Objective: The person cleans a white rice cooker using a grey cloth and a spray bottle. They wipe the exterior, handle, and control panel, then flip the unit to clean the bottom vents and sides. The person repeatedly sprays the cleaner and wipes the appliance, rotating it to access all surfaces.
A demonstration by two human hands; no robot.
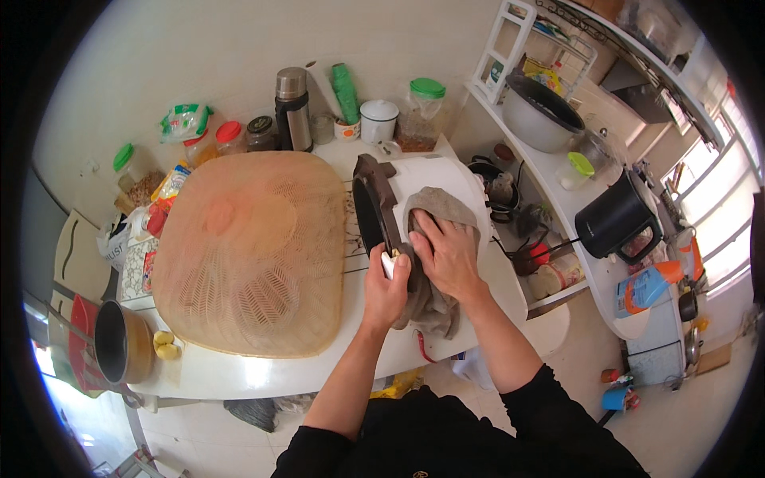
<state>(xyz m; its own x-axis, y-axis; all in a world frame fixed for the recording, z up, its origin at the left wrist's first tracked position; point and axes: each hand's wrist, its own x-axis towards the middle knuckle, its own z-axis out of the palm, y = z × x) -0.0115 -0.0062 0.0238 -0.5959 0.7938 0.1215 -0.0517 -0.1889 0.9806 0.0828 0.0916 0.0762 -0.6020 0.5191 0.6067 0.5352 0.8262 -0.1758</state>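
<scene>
A white round appliance body (pixel 439 173), probably a rice cooker, lies tipped on its side on the white table (pixel 287 376). Its dark brown rim (pixel 378 197) and dark opening face left. My left hand (pixel 385 293) grips the lower part of this rim, thumb near a small white piece (pixel 389 264). Spread flat, my right hand (pixel 445 251) presses a grey-brown cloth (pixel 439 203) against the white outer wall. The cloth hangs down between my forearms, and its underside is hidden. A red chili (pixel 423 349) sits at the table edge just below it.
A large mesh food cover (pixel 251 251) takes up the table's left. Behind stand a steel thermos (pixel 293 113), a white lidded mug (pixel 378 119) and several jars. A saucepan (pixel 122 340) is at far left. On the right shelf are a grey pot (pixel 538 116) and a black kettle (pixel 615 218).
</scene>
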